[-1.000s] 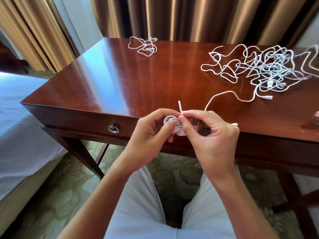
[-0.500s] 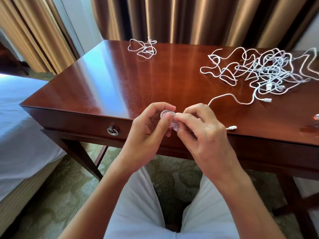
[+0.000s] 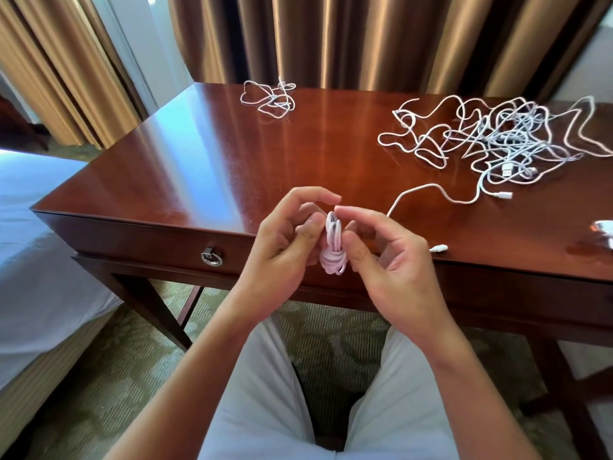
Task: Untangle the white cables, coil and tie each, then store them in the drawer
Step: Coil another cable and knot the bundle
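A small coiled white cable [image 3: 333,247] hangs upright between my hands, just in front of the desk's near edge. My left hand [image 3: 285,240] pinches its left side with thumb and fingers. My right hand [image 3: 381,257] pinches its right side, index finger arched over the top. A big tangle of white cables [image 3: 497,141] lies on the desk at the right. One strand [image 3: 431,190] runs from it toward my hands, and a plug [image 3: 439,249] lies at the desk edge. The drawer [image 3: 149,242] under the desktop is closed, with a ring pull [image 3: 210,257].
A smaller loose white cable [image 3: 270,99] lies at the far middle of the wooden desk [image 3: 199,154]. Gold curtains hang behind. A bed [image 3: 30,247] stands to the left. A white object [image 3: 605,229] shows at the right edge. My legs are under the desk edge.
The coil has turned from flat to upright between my hands. The loose cable end that stuck up a second ago no longer shows. Both hands have lifted slightly.
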The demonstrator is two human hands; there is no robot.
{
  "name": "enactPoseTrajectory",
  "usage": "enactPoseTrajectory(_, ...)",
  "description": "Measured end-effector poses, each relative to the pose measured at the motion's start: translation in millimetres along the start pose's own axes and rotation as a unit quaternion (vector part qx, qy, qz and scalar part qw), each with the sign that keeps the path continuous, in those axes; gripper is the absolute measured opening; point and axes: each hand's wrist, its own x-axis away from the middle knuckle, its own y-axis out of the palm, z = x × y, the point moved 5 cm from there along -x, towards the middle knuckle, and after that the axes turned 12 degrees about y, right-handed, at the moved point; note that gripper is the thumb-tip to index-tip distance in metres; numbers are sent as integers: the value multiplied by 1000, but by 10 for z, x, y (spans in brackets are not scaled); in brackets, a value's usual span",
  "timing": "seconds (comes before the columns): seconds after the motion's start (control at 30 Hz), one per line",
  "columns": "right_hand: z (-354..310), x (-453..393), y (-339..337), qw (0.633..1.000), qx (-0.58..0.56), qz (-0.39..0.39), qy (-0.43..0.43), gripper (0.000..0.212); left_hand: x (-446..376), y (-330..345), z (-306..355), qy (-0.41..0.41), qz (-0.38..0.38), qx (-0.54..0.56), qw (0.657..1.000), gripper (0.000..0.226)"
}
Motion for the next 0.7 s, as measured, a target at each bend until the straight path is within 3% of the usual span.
enactPoseTrajectory(0.13, 127, -14, 73, 999, 25, 20, 24, 46, -37, 83, -30, -4, 8, -18, 1000, 13)
enactPoseTrajectory(0.33, 197, -14, 58, 998, 20, 59, 26, 17, -32, 113, -106, -26, 100, 60, 993, 14)
enactPoseTrajectory(0.47, 244, -7, 50, 991, -85, 86, 60, 20, 12, 141, -263, -98, 206, 242, 943, 19)
enactPoseTrajectory(0.57, 194, -46, 34, 988, -112, 81, 63, 20, -7, 180, -292, -120, 242, 291, 918, 17)
enactPoseTrajectory(0.7, 122, -61, -53, 986, -136, 55, 76, 20, -128, 127, -232, -71, 195, 164, 964, 15)
